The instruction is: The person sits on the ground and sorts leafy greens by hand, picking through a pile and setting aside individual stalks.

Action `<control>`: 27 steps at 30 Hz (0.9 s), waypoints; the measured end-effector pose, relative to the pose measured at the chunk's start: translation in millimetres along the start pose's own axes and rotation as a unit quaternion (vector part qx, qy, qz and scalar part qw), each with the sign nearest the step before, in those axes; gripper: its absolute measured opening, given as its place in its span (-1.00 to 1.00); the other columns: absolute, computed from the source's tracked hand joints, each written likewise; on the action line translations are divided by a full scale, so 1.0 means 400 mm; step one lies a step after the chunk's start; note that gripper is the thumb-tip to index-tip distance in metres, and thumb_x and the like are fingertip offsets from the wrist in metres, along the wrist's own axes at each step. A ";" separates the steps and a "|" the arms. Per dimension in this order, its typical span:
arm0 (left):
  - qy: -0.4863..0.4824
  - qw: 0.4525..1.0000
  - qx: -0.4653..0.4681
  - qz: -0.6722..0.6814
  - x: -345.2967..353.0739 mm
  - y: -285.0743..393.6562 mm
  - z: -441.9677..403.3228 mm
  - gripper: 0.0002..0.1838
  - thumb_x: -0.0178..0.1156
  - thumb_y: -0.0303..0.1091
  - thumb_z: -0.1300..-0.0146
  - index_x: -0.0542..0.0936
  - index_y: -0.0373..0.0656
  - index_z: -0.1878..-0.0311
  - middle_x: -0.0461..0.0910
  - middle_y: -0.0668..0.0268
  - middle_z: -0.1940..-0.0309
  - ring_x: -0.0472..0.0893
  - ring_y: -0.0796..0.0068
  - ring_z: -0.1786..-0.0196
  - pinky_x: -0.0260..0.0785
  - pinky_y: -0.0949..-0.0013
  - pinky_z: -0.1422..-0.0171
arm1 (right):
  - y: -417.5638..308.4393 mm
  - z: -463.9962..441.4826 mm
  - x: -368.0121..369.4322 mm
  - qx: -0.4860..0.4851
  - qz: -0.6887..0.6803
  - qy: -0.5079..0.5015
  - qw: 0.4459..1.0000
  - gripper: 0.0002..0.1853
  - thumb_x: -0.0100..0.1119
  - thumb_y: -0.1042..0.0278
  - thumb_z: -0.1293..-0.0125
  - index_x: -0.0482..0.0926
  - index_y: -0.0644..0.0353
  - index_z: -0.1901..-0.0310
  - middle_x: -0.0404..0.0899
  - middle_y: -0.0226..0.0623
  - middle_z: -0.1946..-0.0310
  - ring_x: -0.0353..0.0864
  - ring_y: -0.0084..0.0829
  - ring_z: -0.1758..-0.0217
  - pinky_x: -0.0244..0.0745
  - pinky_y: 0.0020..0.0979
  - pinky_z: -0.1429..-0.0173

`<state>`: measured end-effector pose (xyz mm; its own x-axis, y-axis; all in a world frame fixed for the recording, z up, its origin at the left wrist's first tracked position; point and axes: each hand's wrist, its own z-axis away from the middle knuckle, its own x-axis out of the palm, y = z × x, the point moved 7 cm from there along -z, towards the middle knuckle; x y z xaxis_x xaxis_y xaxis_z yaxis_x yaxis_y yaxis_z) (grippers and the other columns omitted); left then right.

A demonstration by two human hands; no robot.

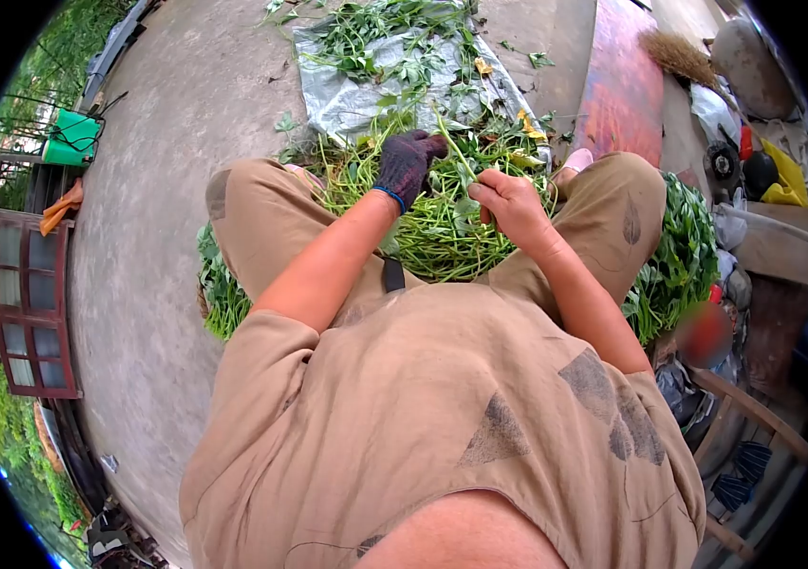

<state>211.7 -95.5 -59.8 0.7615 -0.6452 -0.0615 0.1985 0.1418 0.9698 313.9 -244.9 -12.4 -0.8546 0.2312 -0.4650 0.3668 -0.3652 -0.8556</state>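
Observation:
My left hand (408, 167) wears a dark knitted glove with a blue cuff. Its fingers are curled closed beside the stem, and what they hold, if anything, is hidden. In my bare right hand (515, 206) a long green leafy stem (453, 144) is pinched between thumb and fingers, slanting up and to the left. Below both hands, a heap of cut green stems (446, 245) fills the space between my knees. Beyond it, more leafy greens (352, 43) lie on a silvery plastic sheet (337, 100).
Bundles of greens stand by my right thigh (679, 251) and by my left thigh (223, 294). A reddish board (617, 85) lies ahead to the right, near a straw broom (679, 57). At far left are a green bucket (72, 137) and a framed window panel (34, 303).

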 end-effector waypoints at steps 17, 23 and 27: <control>-0.121 0.981 -0.113 0.098 0.046 0.003 0.056 -0.73 0.29 -0.18 -0.22 0.62 -0.21 0.20 0.54 0.32 0.53 0.47 0.50 0.57 0.36 0.43 0.54 | 0.064 -0.048 -0.035 0.056 -0.069 0.024 0.996 -0.70 0.13 0.15 -0.29 0.55 0.22 0.46 0.51 -0.34 0.73 0.48 -0.54 0.70 0.34 -0.39 0.54; 0.027 0.994 -0.041 0.094 -0.108 -0.119 -0.072 -0.71 0.41 -0.21 -0.09 0.60 -0.20 0.26 0.43 0.43 0.67 0.33 0.61 0.74 0.23 0.47 0.70 | 0.038 -0.037 -0.022 0.054 -0.213 -0.059 0.974 -0.71 0.14 0.18 -0.33 0.59 0.23 0.41 0.51 -0.37 0.72 0.35 -0.63 0.79 0.20 -0.55 0.72; -0.140 0.982 -0.109 0.069 0.039 0.007 0.053 -0.74 0.42 -0.24 -0.05 0.60 -0.15 0.27 0.45 0.45 0.64 0.38 0.62 0.70 0.25 0.48 0.67 | 0.032 -0.050 -0.041 0.054 -0.270 -0.037 0.961 -0.74 0.09 0.18 -0.38 0.59 0.23 0.23 0.54 -0.36 0.66 0.37 -0.65 0.77 0.23 -0.62 0.67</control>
<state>211.2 -121.1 -52.9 0.5972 -0.7853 0.1632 0.2558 0.3793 0.8892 340.2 -235.3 -20.2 -0.9349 0.3496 0.0611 -0.1744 -0.3024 -0.9371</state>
